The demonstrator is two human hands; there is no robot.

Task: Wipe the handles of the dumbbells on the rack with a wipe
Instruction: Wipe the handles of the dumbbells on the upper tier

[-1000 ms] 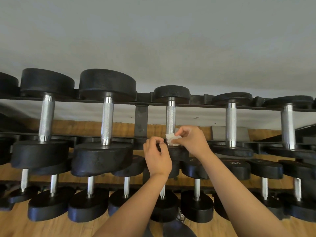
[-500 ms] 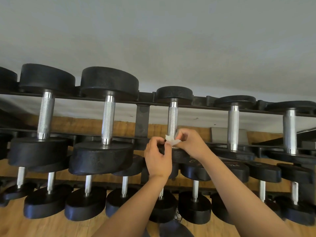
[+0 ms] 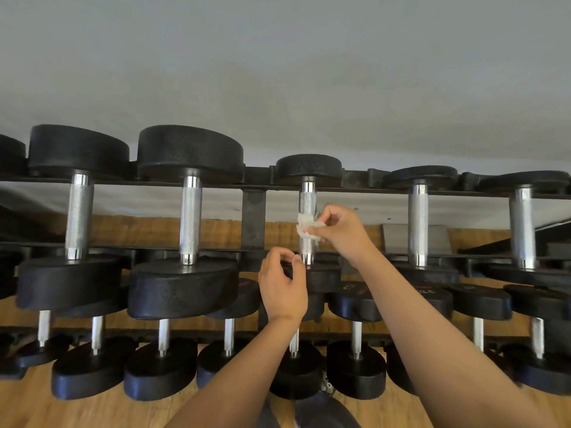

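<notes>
Black dumbbells with chrome knurled handles lie in two rows on a black rack [image 3: 253, 211]. My right hand [image 3: 341, 230] pinches a crumpled white wipe [image 3: 306, 227] against the middle of the chrome handle [image 3: 307, 202] of the small center dumbbell on the top row. My left hand [image 3: 282, 285] is below it, fingers curled at that dumbbell's near black head [image 3: 324, 278], close to the handle's lower end. Whether it grips the head I cannot tell.
Larger dumbbells [image 3: 188, 217] sit to the left on the top row, and two more [image 3: 418, 223] to the right. A lower row of smaller dumbbells [image 3: 162, 359] lies under my forearms. Wooden floor [image 3: 61, 409] shows below, a grey wall above.
My right hand has carried the wipe up the center handle, away from my left hand, which stays near the dumbbell's near head.
</notes>
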